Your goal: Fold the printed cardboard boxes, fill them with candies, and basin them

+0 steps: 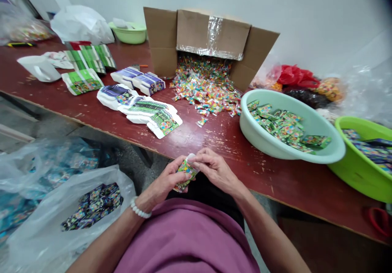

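A small green printed carton (185,172) is held over my lap, just off the table's front edge. My left hand (171,177) wraps round its body, thumb across the printed face. At the carton's upper end, the fingers of my right hand (214,167) pinch close to its pale flap; whether they hold anything else is hidden. On the table ahead lie flat carton blanks (147,106) in a fanned row. Beyond them, wrapped candies (205,91) spill from a cardboard box (211,36) tipped on its side.
To the right, a pale blue basin (290,152) holds green cartons, beside a lime green basin (361,179) with dark packs. Banded blanks (82,81) and a white mug (39,68) stand at left. A plastic bag (39,240) of dark cartons sits below the table, and red scissors (378,222) lie at far right.
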`<act>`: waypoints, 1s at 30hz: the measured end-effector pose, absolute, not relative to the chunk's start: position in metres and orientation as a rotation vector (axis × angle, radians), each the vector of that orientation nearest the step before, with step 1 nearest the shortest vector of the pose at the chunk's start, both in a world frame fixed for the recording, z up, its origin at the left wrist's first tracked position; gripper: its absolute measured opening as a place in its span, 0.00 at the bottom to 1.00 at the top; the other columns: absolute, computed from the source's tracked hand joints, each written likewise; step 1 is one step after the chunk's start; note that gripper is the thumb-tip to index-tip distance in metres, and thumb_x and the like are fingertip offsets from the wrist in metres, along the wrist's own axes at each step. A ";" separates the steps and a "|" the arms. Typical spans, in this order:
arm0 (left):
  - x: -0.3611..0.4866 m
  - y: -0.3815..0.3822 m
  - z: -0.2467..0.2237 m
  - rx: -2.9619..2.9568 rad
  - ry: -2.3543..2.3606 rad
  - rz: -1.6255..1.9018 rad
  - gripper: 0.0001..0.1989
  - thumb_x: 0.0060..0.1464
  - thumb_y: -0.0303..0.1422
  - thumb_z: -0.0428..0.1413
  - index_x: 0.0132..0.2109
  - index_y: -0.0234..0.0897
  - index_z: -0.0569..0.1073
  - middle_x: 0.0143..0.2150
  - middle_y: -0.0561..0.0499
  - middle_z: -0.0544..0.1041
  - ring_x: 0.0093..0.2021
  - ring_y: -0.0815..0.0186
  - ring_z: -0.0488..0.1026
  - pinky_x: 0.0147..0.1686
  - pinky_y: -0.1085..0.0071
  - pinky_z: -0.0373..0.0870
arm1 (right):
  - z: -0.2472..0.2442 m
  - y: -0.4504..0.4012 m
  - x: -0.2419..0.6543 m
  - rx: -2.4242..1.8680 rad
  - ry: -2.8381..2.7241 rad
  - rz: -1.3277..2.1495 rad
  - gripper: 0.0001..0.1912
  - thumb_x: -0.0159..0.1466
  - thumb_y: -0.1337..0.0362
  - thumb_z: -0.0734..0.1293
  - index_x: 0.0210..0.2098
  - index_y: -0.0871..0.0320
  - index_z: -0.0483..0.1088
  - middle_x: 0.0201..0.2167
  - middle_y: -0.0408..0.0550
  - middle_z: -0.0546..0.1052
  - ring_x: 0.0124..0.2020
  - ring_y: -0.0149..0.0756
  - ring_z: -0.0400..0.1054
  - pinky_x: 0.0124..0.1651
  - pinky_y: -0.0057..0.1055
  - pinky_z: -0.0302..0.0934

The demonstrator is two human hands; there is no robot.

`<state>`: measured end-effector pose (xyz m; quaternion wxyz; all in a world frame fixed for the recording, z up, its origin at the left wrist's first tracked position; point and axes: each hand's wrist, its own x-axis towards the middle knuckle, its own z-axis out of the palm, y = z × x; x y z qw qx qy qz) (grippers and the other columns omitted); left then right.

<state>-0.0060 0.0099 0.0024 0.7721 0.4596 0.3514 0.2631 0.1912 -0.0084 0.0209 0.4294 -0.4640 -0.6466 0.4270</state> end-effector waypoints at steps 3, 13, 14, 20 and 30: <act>0.000 0.009 0.003 0.825 0.836 0.658 0.23 0.56 0.49 0.57 0.50 0.35 0.74 0.34 0.47 0.78 0.29 0.65 0.73 0.24 0.73 0.72 | 0.018 -0.009 0.188 -1.125 -1.289 1.229 0.13 0.65 0.55 0.69 0.48 0.49 0.78 0.43 0.45 0.74 0.42 0.36 0.70 0.46 0.33 0.65; 0.004 0.000 -0.002 0.658 0.822 0.818 0.18 0.51 0.45 0.64 0.42 0.35 0.77 0.29 0.51 0.78 0.25 0.66 0.73 0.19 0.73 0.73 | -0.001 -0.015 0.163 -1.112 -1.269 1.231 0.13 0.63 0.56 0.72 0.46 0.53 0.75 0.42 0.46 0.77 0.37 0.34 0.71 0.37 0.29 0.66; 0.003 0.000 -0.003 0.621 0.807 0.824 0.16 0.51 0.43 0.65 0.41 0.36 0.76 0.29 0.52 0.78 0.26 0.66 0.74 0.19 0.73 0.74 | -0.001 -0.015 0.163 -1.115 -1.339 1.121 0.10 0.64 0.57 0.71 0.42 0.53 0.77 0.41 0.47 0.77 0.37 0.34 0.71 0.37 0.29 0.66; 0.001 0.006 0.000 0.361 0.618 0.597 0.20 0.55 0.49 0.61 0.40 0.36 0.74 0.27 0.48 0.80 0.20 0.64 0.75 0.18 0.69 0.75 | 0.006 -0.013 0.170 -1.003 -1.637 0.798 0.09 0.69 0.61 0.66 0.41 0.54 0.79 0.40 0.49 0.82 0.38 0.35 0.76 0.42 0.31 0.68; 0.008 0.004 0.002 0.460 0.740 0.691 0.29 0.60 0.53 0.54 0.57 0.36 0.75 0.30 0.48 0.80 0.20 0.67 0.74 0.18 0.72 0.72 | 0.009 -0.010 0.159 -1.107 -1.258 1.269 0.09 0.60 0.58 0.73 0.32 0.57 0.76 0.41 0.49 0.81 0.28 0.32 0.72 0.28 0.29 0.67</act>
